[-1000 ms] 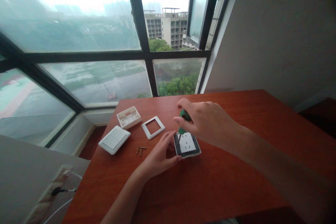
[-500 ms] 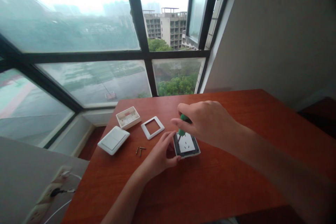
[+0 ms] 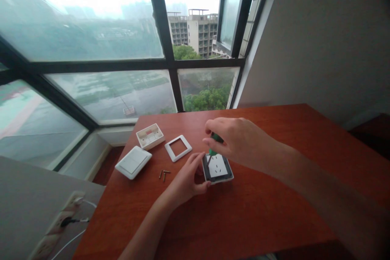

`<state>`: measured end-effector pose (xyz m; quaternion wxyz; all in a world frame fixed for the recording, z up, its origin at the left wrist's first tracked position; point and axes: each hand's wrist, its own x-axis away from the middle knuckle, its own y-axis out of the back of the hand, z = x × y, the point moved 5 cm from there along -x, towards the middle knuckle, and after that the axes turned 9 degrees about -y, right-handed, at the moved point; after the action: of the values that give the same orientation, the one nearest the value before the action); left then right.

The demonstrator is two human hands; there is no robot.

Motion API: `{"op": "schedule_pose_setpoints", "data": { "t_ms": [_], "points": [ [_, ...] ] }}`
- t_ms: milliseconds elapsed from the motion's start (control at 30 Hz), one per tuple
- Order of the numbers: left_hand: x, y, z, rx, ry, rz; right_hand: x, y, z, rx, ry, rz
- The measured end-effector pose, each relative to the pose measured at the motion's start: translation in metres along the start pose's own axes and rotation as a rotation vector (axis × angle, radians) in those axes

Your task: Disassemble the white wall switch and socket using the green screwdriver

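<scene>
Head view: socket plate (image 3: 217, 168) sat mid-bench (image 3: 274, 211), left hand (image 3: 185, 180) pinching its left edge, right hand (image 3: 240, 140) wrapped round a green screwdriver (image 3: 215, 140) pointed down at it. Looked like light, stiff plastic that probably slides, so I'd grab the edges.

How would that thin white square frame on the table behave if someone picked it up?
The white frame is only a narrow open border, so it is probably light and might flex slightly. It lies flat on the table, so a push would likely slide it rather than roll or tip it. Its smooth plastic look suggests it is somewhat slippery.
</scene>
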<state>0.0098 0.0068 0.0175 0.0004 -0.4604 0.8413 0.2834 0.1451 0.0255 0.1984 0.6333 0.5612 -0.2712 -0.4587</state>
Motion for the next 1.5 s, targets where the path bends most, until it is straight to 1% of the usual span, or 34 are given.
{"op": "schedule_pose_setpoints", "data": {
  "t_ms": [100, 167, 233, 300, 367, 400, 467, 600, 667, 733, 833, 933, 1067, 1167, 1300, 1433, 1500],
  "points": [
    [0.0, 0.0, 0.0, -0.001, 0.012, 0.007, 0.003, -0.002, 0.003, -0.186, 0.101, 0.042],
    [0.0, 0.0, -0.001, 0.004, 0.02, 0.007, 0.005, -0.001, 0.004, -0.207, 0.097, 0.039],
    [0.0, 0.0, -0.002, 0.011, 0.021, 0.0, 0.003, 0.0, 0.001, -0.088, 0.003, -0.011],
    [0.001, 0.0, -0.002, 0.02, 0.019, -0.004, 0.001, 0.002, -0.003, 0.096, -0.11, -0.051],
    [0.001, 0.0, -0.001, 0.019, 0.017, -0.004, -0.001, 0.002, -0.006, 0.218, -0.154, -0.055],
    [0.001, 0.0, 0.0, 0.015, 0.019, -0.006, -0.003, 0.001, -0.007, 0.229, -0.147, -0.049],
    [0.001, 0.0, 0.002, 0.0, 0.034, -0.014, -0.004, -0.001, -0.009, 0.151, -0.1, -0.036],
    [0.0, -0.001, 0.002, -0.021, 0.071, -0.031, -0.003, -0.005, -0.011, -0.153, 0.033, 0.028],
    [-0.002, -0.002, 0.0, -0.018, 0.077, -0.031, -0.002, -0.006, -0.012, -0.21, 0.053, 0.054],
    [-0.005, -0.002, -0.003, -0.018, 0.086, -0.028, -0.003, -0.005, -0.013, -0.152, 0.004, 0.019],
    [-0.01, -0.001, -0.006, -0.036, 0.1, -0.009, -0.006, -0.002, -0.014, 0.063, -0.115, -0.068],
    [-0.017, 0.002, -0.008, -0.066, 0.088, 0.021, -0.008, 0.0, -0.013, 0.202, -0.15, -0.097],
    [-0.028, 0.003, -0.01, -0.161, 0.032, 0.05, -0.004, 0.003, -0.012, 0.158, -0.094, -0.128],
    [-0.033, 0.001, -0.008, -0.156, 0.007, 0.047, 0.001, 0.005, -0.013, 0.099, -0.078, -0.108],
    [-0.032, -0.004, -0.003, -0.14, -0.018, -0.006, 0.001, 0.006, -0.01, 0.081, -0.045, -0.051],
    [-0.029, -0.009, 0.0, -0.17, -0.021, -0.049, -0.004, 0.003, -0.009, 0.098, -0.053, -0.06],
    [-0.028, -0.011, 0.002, -0.187, -0.004, -0.071, -0.007, -0.001, -0.008, 0.064, -0.028, -0.064]
  ]
}}
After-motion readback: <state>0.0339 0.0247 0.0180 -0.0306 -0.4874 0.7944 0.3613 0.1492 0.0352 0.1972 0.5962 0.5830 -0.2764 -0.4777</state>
